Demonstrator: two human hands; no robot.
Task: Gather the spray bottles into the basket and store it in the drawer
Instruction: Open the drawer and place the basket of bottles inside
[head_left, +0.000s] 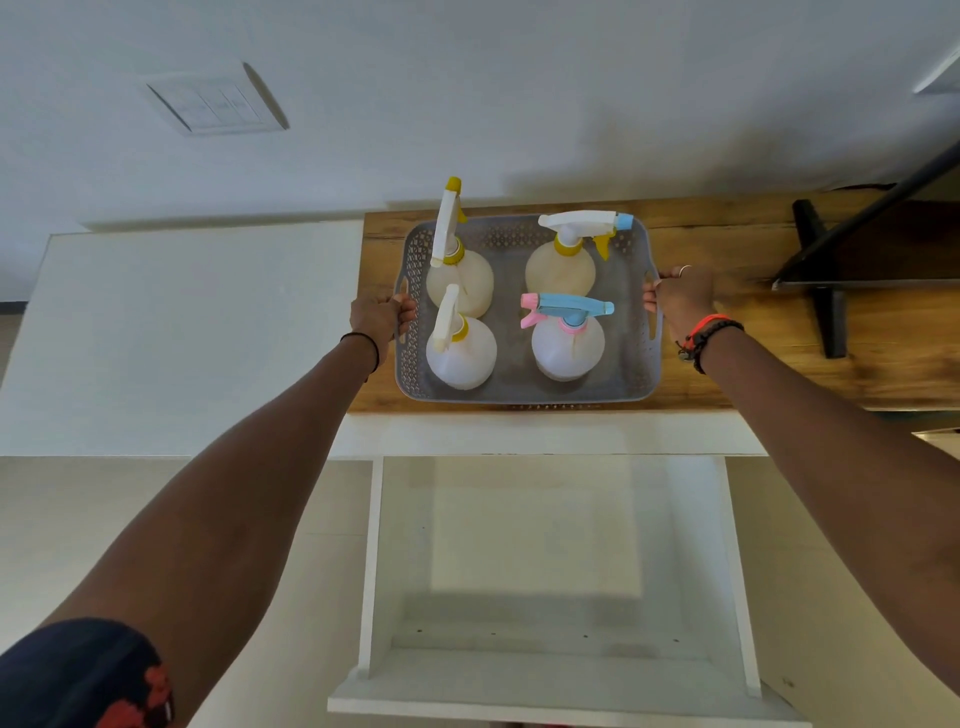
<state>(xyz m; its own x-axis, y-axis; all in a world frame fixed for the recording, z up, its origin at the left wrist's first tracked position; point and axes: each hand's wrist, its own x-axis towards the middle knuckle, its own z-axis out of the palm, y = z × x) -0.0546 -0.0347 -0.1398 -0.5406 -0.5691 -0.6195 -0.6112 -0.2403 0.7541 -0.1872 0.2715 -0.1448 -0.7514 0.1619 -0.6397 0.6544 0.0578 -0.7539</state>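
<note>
Nearest the person, the white open drawer (558, 571) stands pulled out and bare inside, directly below the front edge of the brown wooden worktop (753, 374). Just beyond that edge sits the grey perforated plastic basket (524, 392), its long axis running left to right along the worktop, its near wall almost flush with the front edge. The left hand (382, 319) has its fingers curled through the handle slot in the basket's left end; the right hand (680, 296) is closed the same way on the right end, so both hands grip it and neither is nearer. Inside stand four translucent white spray bottles (461, 353), two in the near row and two behind, with yellow, pink and blue triggers. All seem gathered. As I judge it, the basket needs lifting and drawing straight back towards the person, then lowering level into the drawer.
</note>
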